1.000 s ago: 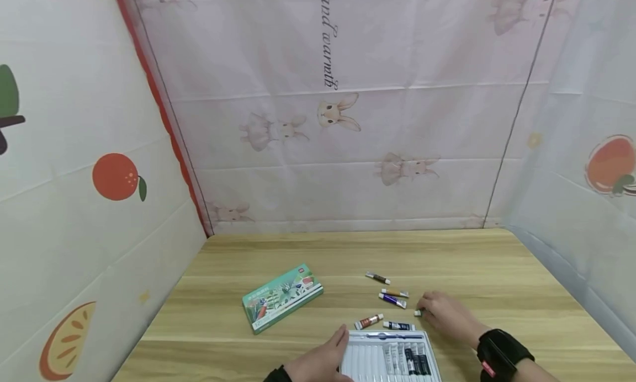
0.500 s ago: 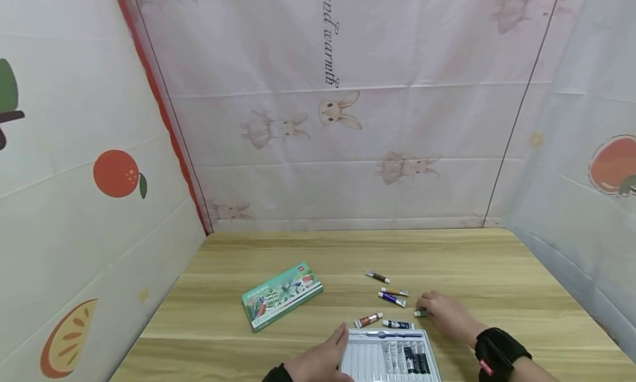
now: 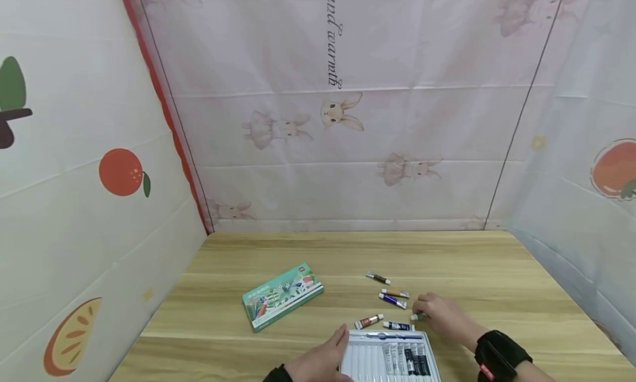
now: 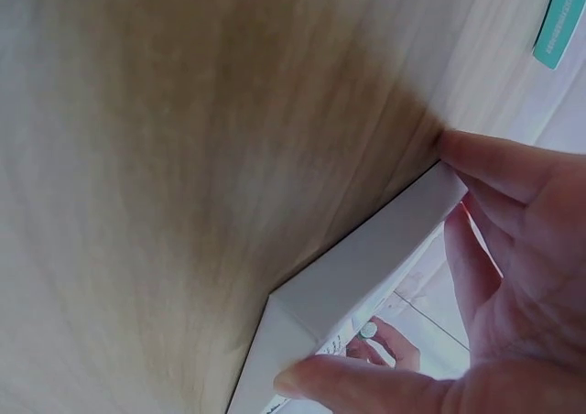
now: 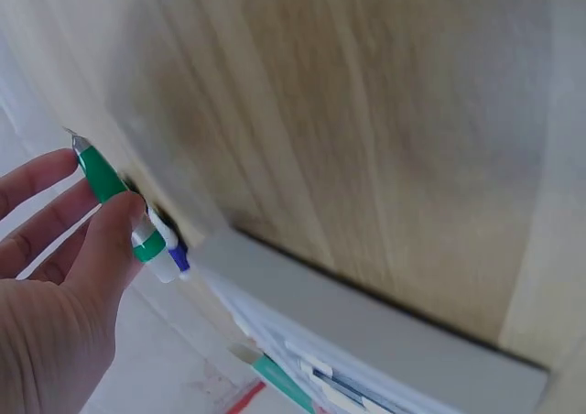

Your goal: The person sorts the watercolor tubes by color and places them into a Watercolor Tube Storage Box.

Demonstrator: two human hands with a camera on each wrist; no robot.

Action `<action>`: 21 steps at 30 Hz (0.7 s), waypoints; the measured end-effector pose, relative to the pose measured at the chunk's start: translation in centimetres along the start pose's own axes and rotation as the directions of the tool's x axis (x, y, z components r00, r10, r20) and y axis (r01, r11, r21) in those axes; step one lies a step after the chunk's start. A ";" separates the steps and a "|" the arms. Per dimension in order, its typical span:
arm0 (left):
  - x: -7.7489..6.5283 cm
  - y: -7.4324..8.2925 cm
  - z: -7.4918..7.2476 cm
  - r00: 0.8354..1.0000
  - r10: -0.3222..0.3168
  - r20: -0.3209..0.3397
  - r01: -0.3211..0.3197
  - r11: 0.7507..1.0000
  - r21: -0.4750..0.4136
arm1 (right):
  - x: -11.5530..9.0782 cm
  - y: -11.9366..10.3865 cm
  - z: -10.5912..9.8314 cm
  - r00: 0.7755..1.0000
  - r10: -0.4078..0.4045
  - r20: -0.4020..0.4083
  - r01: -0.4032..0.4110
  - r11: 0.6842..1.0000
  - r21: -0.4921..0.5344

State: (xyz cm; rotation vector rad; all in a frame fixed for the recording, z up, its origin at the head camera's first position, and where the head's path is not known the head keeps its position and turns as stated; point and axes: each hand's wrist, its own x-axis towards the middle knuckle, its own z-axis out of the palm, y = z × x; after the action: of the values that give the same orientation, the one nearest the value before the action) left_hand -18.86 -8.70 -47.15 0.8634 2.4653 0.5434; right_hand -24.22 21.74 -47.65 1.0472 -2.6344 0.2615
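My right hand [image 3: 444, 317] pinches a green paint tube [image 5: 103, 176] with a white cap between thumb and fingers, just above the table right of the other tubes. At the front, my left hand [image 3: 322, 359] holds the left side of a white paint tray [image 3: 360, 360]. Its thumb rests on the tray's wall [image 4: 357, 258] and its fingertips touch the far corner. Several tubes lie in the tray's right slots, some with dark bands; the left slots are bare. A thin brush [image 3: 385, 336] lies along its far edge.
Loose tubes lie behind the tray: reddish-brown [image 3: 369, 322], dark blue [image 3: 399, 326], purple [image 3: 392, 300], ochre [image 3: 395, 293] and dark brown [image 3: 378, 277]. A green printed box [image 3: 283, 297] lies left of them. Printed cloth walls [image 3: 318, 194] border the table.
The right hand, with the green tube, has shifted slightly left, and more of the tube shows. The left hand and tray stay in place. The head view has swayed a little.
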 end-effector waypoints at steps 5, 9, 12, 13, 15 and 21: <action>-0.1 0.0 -0.1 1.000 0.004 -0.002 -0.004 1.000 0.019 | 0.3 -1.0 -0.6 0.998 -0.056 -0.021 0.056 0.998 -0.008; -0.2 0.1 -0.2 1.000 0.022 -0.010 -0.022 0.999 0.033 | 0.7 -2.0 -0.9 0.997 -0.082 -0.009 0.082 0.996 -0.024; -0.3 0.1 -0.2 0.999 0.035 -0.013 -0.034 0.999 0.038 | 1.1 -2.9 -1.1 0.992 -0.122 -0.026 0.121 0.992 -0.025; -0.3 0.1 -0.2 0.999 0.036 -0.013 -0.036 0.999 0.037 | 1.3 -3.2 -1.2 0.990 -0.137 -0.036 0.137 0.990 -0.025; -0.2 0.1 -0.2 0.999 0.041 -0.013 -0.041 0.998 0.040 | 1.5 -3.7 -1.3 0.983 -0.173 -0.057 0.172 0.985 -0.028; -0.1 -0.1 -0.1 0.999 0.041 -0.006 -0.041 0.999 0.033 | 1.8 -5.2 -1.5 0.974 -0.220 -0.062 0.219 0.976 -0.020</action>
State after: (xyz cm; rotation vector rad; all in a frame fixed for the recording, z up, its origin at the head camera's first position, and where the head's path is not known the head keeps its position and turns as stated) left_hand -18.90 -8.85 -47.07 0.9282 2.4739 0.5223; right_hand -21.60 17.26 -45.34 1.2906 -2.4345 0.2239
